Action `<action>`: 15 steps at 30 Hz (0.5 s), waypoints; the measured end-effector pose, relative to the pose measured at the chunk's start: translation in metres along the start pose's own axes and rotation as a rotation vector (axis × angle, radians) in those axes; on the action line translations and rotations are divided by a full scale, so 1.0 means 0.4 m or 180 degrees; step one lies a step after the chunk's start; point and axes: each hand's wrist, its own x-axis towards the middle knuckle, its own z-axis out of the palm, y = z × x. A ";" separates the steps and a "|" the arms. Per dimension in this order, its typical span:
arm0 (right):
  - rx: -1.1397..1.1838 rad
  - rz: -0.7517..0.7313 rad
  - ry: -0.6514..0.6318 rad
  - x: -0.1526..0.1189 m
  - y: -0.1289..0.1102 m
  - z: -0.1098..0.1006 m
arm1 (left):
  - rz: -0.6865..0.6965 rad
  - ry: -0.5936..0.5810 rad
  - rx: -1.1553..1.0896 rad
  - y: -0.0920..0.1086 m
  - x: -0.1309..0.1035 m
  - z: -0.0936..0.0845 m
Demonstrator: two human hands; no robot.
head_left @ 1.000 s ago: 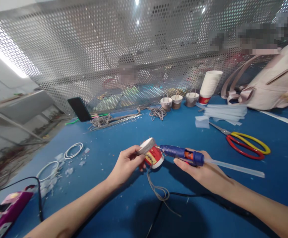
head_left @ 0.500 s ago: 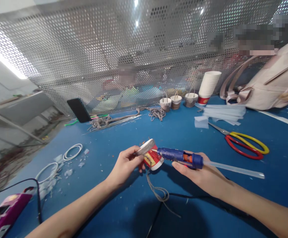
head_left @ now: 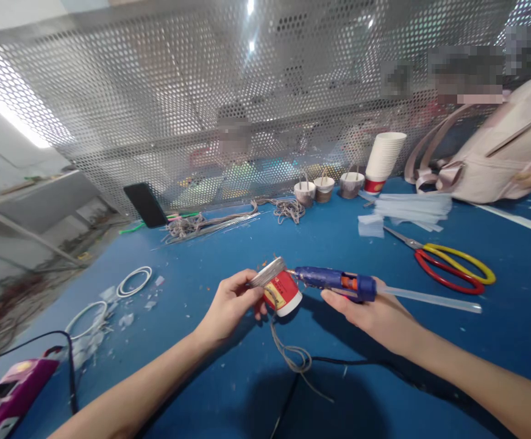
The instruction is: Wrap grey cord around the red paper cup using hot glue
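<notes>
Paper cup (head_left: 284,291) red-white, rope-wound base | left hand (head_left: 228,305) grips it | right hand (head_left: 375,311) grasps blue glue gun (head_left: 336,281)

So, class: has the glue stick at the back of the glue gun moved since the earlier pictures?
Yes. The glue stick has risen slightly at its far end, towards the red and yellow scissors, as the right hand tilts the glue gun.

There is only one view, from the head of the person. It looks forward and down over the blue table (head_left: 192,256), close above it, and faces the perforated metal screen (head_left: 210,110) behind this table.
</notes>
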 end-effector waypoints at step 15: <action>-0.1093 0.0249 0.0645 0.192 0.096 -0.062 | 0.0149 0.0546 0.0514 0.036 0.002 0.010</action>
